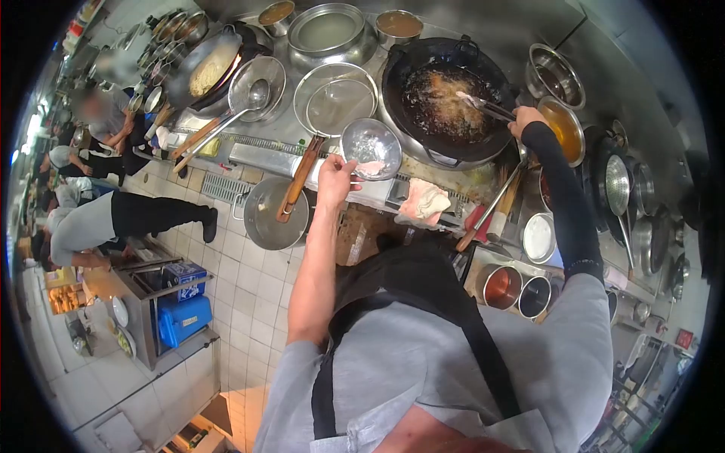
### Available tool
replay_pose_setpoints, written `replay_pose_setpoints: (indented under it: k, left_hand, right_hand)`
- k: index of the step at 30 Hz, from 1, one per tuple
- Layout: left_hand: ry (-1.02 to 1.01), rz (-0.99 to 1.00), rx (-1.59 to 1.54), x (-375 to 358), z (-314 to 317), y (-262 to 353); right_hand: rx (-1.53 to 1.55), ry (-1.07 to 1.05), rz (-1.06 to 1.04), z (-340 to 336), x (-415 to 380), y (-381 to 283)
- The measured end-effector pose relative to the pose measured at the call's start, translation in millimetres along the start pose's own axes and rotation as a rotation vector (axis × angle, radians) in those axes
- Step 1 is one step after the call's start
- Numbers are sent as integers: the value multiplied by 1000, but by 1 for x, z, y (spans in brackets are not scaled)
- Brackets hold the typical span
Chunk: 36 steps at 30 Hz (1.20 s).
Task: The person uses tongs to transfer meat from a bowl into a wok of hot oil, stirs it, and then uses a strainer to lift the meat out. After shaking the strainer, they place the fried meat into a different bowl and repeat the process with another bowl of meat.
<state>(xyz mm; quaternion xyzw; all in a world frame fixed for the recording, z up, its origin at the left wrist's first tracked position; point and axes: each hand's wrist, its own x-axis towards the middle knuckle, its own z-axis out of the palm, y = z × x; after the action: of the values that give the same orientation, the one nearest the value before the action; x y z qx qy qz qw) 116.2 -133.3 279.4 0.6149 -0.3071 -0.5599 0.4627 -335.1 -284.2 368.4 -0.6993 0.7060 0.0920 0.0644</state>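
My left hand (337,180) is closed on the near-left rim of a small metal bowl (380,136). White powder or batter coats the bowl's inside, and a pinkish piece (370,167) lies near my fingers. With its fingers wrapped round a pair of tongs (495,109), my right hand (526,121) is over the right side of a black wok (400,68). A pale piece of food (466,98) is at the tongs' tips. Dark oil bubbles in the wok around golden frying bits (445,94).
A wire strainer (334,98) and a large pot (326,34) stand left of the wok. A crumpled cloth (427,200) lies on the counter edge. Below, a deep pot (276,215) carries a wooden handle. On the right is a bowl of yellow liquid (565,132). Co-workers (91,223) stand at left.
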Motion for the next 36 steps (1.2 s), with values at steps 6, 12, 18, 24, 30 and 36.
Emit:
replay_pose_setpoints:
  k: [6, 12, 18, 24, 30, 36]
  left_hand:
    - [-3, 16, 18, -5, -2, 4]
    - [-12, 91, 25, -7, -3, 8]
    - [-54, 146, 33, -7, 9, 14]
    - [-24, 96, 17, -5, 0, -1]
    - [23, 33, -80, -13, -9, -7]
    - [141, 0, -130, -36, -16, 8]
  right_hand:
    - [16, 117, 133, -1, 13, -5]
    - [21, 135, -448, -82, -93, -93]
    - [-200, -81, -710, -77, -141, -158]
    - [-173, -7, -752, -82, -133, -156]
    - [25, 20, -584, -109, -120, -113]
    - [68, 71, -376, -62, -72, -79]
